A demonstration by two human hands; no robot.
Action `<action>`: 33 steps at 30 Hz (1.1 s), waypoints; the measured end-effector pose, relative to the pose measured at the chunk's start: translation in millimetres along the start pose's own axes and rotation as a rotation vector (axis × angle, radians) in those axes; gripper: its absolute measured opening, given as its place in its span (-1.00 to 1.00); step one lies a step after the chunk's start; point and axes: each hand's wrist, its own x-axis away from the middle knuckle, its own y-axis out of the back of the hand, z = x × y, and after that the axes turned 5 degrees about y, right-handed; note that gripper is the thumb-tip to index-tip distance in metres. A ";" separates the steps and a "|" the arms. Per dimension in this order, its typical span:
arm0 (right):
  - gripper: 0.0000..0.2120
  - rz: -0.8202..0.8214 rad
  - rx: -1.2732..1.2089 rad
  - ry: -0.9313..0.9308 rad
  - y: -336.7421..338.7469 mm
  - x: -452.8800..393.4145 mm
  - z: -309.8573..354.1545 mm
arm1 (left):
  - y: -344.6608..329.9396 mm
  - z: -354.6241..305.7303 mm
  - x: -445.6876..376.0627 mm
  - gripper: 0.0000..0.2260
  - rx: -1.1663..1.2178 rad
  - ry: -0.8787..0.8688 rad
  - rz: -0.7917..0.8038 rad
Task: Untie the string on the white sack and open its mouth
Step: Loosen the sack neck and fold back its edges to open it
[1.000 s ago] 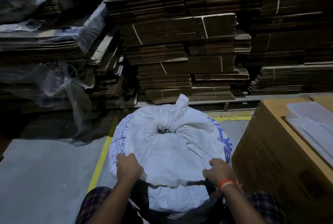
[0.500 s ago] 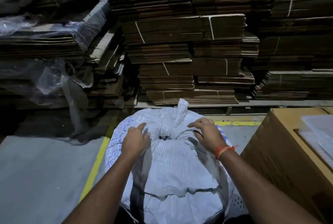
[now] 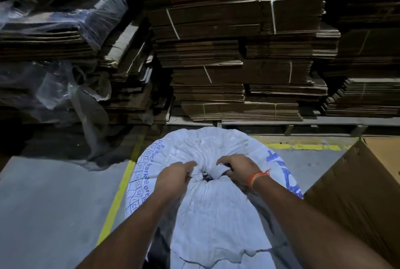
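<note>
Atop the crinkled woven white sack (image 3: 216, 214), both hands' curled fingers (image 3: 223, 161) pinch its gathered mouth (image 3: 207, 176).

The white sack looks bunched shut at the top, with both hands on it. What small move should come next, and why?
Probably pick the tie loose at the knot. The white sack is still gathered tight at its neck. The left hand pinches folds beside it, and the right hand grips the bunched tail. The string itself is too dark to make out.

both hands, left hand (image 3: 173, 178) and right hand (image 3: 238, 169), pinch the white sack's (image 3: 207, 214) gathered mouth (image 3: 206, 176).
</note>
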 end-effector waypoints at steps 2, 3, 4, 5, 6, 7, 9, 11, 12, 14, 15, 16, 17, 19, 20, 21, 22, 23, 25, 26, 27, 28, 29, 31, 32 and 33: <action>-0.59 -0.069 0.017 0.012 13.3 7.3 -16.3 | 3.3 10.1 0.8 -0.73 0.039 0.008 -0.113; -0.59 -0.100 0.027 0.007 23.2 12.5 -26.8 | 7.5 16.8 0.3 -0.78 0.024 0.009 -0.154; -0.60 -0.131 0.048 -0.010 34.7 18.1 -37.7 | 12.9 23.8 0.5 -0.80 0.005 0.020 -0.188; -0.63 -0.168 0.075 -0.037 45.9 23.9 -49.1 | 19.3 30.3 1.8 -0.80 -0.011 0.042 -0.217; -0.66 -0.206 0.099 -0.077 56.8 30.7 -60.7 | 26.1 36.8 3.8 -0.80 -0.019 0.064 -0.246; -0.70 -0.240 0.111 -0.115 65.7 37.4 -72.6 | 31.6 43.7 6.0 -0.81 -0.026 0.084 -0.280; -0.76 -0.272 0.133 -0.182 77.8 50.5 -88.7 | 40.3 56.5 11.9 -0.85 -0.044 0.112 -0.329; -0.73 -0.265 0.138 -0.247 82.8 61.5 -97.5 | 44.5 69.4 17.1 -0.88 -0.102 0.114 -0.354; -0.70 -0.259 0.137 -0.275 82.6 65.5 -100.3 | 44.8 76.9 18.4 -0.87 -0.137 0.114 -0.342; -0.63 -0.262 0.128 -0.325 78.1 70.0 -106.3 | 43.6 93.2 19.5 -0.80 -0.219 0.144 -0.290; -0.59 -0.261 0.113 -0.360 75.0 71.3 -108.1 | 42.7 101.6 19.3 -0.79 -0.272 0.171 -0.281; -0.53 -0.246 0.100 -0.407 71.2 72.1 -109.3 | 42.8 107.6 19.7 -0.81 -0.320 0.199 -0.273; -0.48 -0.222 0.085 -0.459 66.6 73.0 -110.4 | 43.1 111.3 20.9 -0.85 -0.351 0.227 -0.254; -0.42 -0.185 0.012 -0.548 58.0 74.8 -110.0 | 45.5 110.4 20.6 -0.88 -0.356 0.251 -0.194; -0.42 -0.194 -0.037 -0.573 53.5 74.1 -109.2 | 46.0 108.3 17.9 -0.84 -0.334 0.242 -0.139; -0.43 -0.225 -0.081 -0.581 49.9 72.9 -107.8 | 47.5 104.8 14.2 -0.78 -0.295 0.232 -0.062; -0.43 -0.279 -0.111 -0.575 48.5 73.2 -102.3 | 50.4 99.7 9.6 -0.74 -0.244 0.220 0.020; -0.43 -0.365 -0.121 -0.557 47.8 74.8 -93.3 | 53.7 94.4 3.8 -0.70 -0.176 0.215 0.063; -0.42 -0.607 -0.145 -0.513 46.2 87.3 -62.4 | 63.4 80.8 -9.4 -0.69 -0.013 0.208 0.023; -0.46 -0.753 -0.166 -0.481 43.3 96.3 -43.5 | 70.5 72.0 -14.3 -0.71 0.062 0.193 -0.041; -0.52 -0.878 -0.186 -0.441 38.4 106.2 -24.0 | 76.9 61.9 -18.1 -0.72 0.126 0.162 -0.112; -0.60 -0.940 -0.223 -0.413 31.6 115.4 -6.0 | 81.8 49.3 -22.0 -0.71 0.185 0.110 -0.169; -0.68 -0.946 -0.287 -0.394 20.0 122.0 8.6 | 84.7 36.8 -26.2 -0.66 0.232 0.039 -0.199; -0.82 -0.868 -0.389 -0.424 -9.5 129.0 26.9 | 86.5 10.8 -34.7 -0.57 0.268 -0.127 -0.171; -0.85 -0.824 -0.387 -0.475 -23.4 129.4 32.3 | 85.0 -0.8 -38.5 -0.53 0.256 -0.201 -0.123; -0.81 -0.784 -0.374 -0.527 -35.5 128.1 35.0 | 81.4 -9.6 -43.1 -0.50 0.222 -0.268 -0.072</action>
